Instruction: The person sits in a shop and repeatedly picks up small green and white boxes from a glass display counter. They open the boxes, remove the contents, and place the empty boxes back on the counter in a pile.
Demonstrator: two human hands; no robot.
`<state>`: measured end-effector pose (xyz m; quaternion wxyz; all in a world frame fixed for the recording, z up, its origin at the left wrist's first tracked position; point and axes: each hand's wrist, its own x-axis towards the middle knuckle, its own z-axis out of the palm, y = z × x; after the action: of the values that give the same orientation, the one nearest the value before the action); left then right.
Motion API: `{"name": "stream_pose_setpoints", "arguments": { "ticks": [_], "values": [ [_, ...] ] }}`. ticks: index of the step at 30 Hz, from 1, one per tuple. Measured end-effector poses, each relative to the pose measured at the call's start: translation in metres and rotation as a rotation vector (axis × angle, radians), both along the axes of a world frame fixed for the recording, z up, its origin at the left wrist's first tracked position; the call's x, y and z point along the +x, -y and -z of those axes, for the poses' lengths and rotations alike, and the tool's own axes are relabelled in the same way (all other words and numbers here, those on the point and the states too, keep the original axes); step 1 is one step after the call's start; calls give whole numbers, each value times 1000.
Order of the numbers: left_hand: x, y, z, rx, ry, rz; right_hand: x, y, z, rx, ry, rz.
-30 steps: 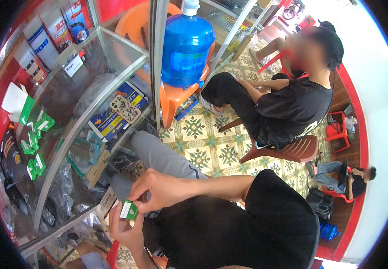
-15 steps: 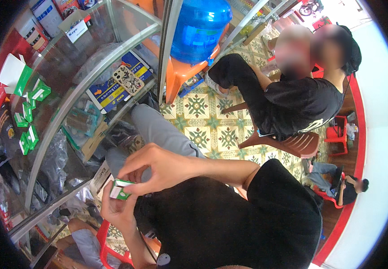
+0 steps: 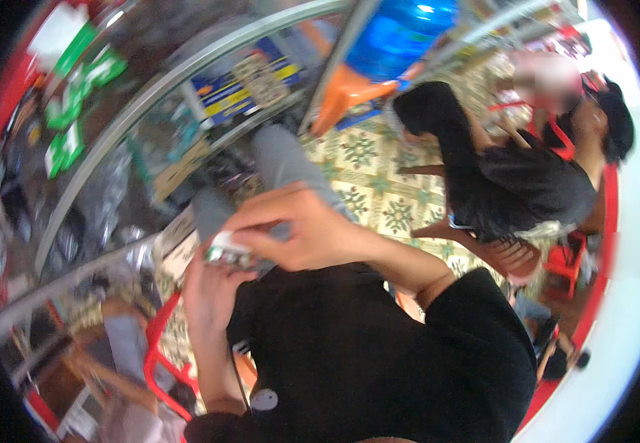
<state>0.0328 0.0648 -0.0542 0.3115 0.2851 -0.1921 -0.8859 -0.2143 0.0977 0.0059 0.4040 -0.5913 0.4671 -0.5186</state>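
Observation:
A small green-and-white box [image 3: 220,255] sits between my two hands, blurred by motion. My left hand [image 3: 211,292] cups it from below, with the thumb along its near side. From above, my right hand [image 3: 298,229] pinches at the white upper part of the box with thumb and fingertips. Whether that white part is a flap or a separate piece, I cannot tell. Beyond my hands, on the glass counter, lie several similar green-and-white boxes [image 3: 66,150]. Next to them is a larger open white-and-green carton [image 3: 57,44].
A curved metal-framed glass counter [image 3: 124,122] stands at left, holding a patterned phone case [image 3: 259,80] on a blue-and-yellow box [image 3: 224,92]. A blue water jug [image 3: 405,37] sits on an orange stool [image 3: 346,100]. A seated person in black [image 3: 530,192] is at right.
The view has shifted, so the counter and its boxes sit higher. My right hand's pinch has moved to the box's white upper part. My left hand's fingers look straighter.

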Motion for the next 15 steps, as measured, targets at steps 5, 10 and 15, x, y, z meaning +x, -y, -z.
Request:
{"name": "stream_pose_setpoints", "arguments": {
  "ticks": [5,10,15],
  "values": [
    [-2,5,1,40,-73,74,5,8,3,-196,-202,167],
    [-8,6,-14,-72,-29,19,3,6,3,-227,-357,95],
    [-12,10,-24,-282,190,22,2,8,2,-171,-342,25]
  ]
}}
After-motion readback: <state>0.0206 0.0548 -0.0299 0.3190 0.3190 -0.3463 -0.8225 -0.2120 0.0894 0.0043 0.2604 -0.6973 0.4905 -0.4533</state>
